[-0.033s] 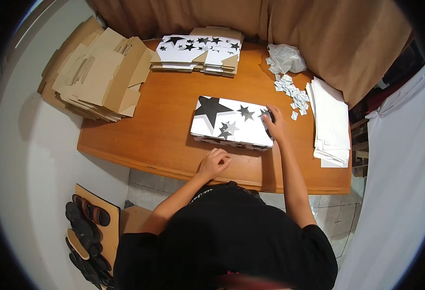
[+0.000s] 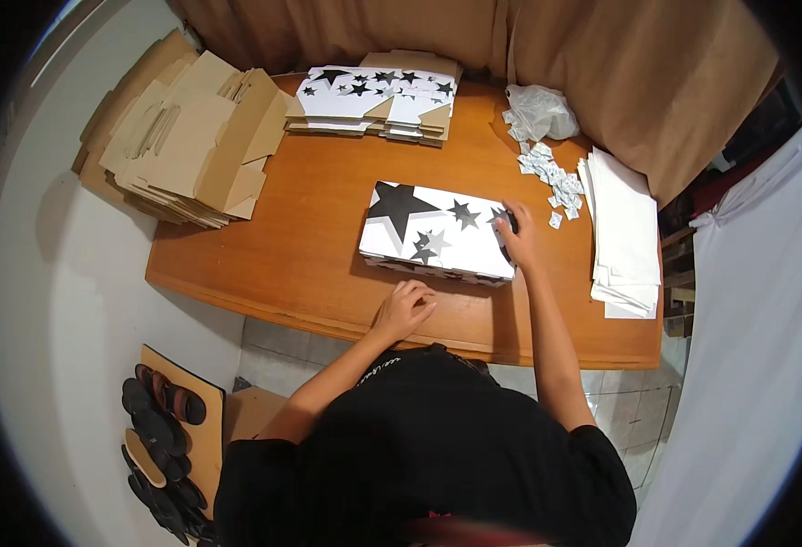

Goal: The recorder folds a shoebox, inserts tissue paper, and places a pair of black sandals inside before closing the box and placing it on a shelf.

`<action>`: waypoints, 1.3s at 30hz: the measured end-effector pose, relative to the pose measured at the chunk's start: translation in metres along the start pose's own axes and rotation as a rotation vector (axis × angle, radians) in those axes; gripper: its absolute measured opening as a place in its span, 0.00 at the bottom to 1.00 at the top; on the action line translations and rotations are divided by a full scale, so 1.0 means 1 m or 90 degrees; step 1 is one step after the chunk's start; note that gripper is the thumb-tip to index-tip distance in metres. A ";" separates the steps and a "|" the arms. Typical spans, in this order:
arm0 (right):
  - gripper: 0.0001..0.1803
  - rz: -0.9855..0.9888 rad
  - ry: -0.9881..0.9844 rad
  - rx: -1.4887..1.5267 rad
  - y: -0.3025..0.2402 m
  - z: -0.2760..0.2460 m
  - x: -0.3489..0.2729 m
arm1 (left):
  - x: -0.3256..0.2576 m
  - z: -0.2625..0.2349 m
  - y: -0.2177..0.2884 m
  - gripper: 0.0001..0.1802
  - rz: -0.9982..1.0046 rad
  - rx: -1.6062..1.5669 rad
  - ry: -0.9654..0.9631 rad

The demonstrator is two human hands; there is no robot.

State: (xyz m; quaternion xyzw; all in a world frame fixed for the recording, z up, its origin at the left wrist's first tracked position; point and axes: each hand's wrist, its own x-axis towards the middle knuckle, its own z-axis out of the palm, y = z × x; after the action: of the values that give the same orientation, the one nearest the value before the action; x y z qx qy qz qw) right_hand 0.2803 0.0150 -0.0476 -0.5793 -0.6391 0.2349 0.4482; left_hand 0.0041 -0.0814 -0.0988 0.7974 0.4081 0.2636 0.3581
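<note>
A closed white cardboard box (image 2: 433, 196) printed with black and grey stars lies on the wooden table, its long side toward me. My right hand (image 2: 519, 239) grips its right end, thumb on the lid and fingers over the far corner. Between the box and the table's front edge rests my left hand (image 2: 403, 312), its fingers loosely bent and slightly apart. It touches the tabletop, away from the box, and nothing shows in it.
Flat brown cardboard pieces (image 2: 173, 137) are piled at the left. Star-printed folded cartons (image 2: 355, 100) lie at the back. Small white packets (image 2: 551, 173) spill beside a clear plastic bag (image 2: 547, 111), and white paper sheets (image 2: 621, 232) are stacked at right. Sandals (image 2: 159, 428) stand below left.
</note>
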 end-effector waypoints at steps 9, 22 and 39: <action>0.21 0.094 0.167 -0.114 -0.037 0.047 -0.081 | -0.019 0.009 0.011 0.41 -0.384 -0.386 0.277; 0.36 0.345 -0.452 0.465 -0.047 0.093 -0.121 | -0.080 -0.009 0.029 0.36 -0.375 -0.665 0.362; 0.54 0.082 -0.583 0.596 -0.282 0.176 -0.215 | -0.323 -0.138 0.075 0.52 -0.314 -0.656 0.434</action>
State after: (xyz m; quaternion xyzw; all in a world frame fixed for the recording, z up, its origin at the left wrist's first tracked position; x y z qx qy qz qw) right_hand -0.0340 -0.2123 0.0331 -0.2014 -0.5593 0.7374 0.3206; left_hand -0.2300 -0.3342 0.0019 0.2793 0.4906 0.5731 0.5940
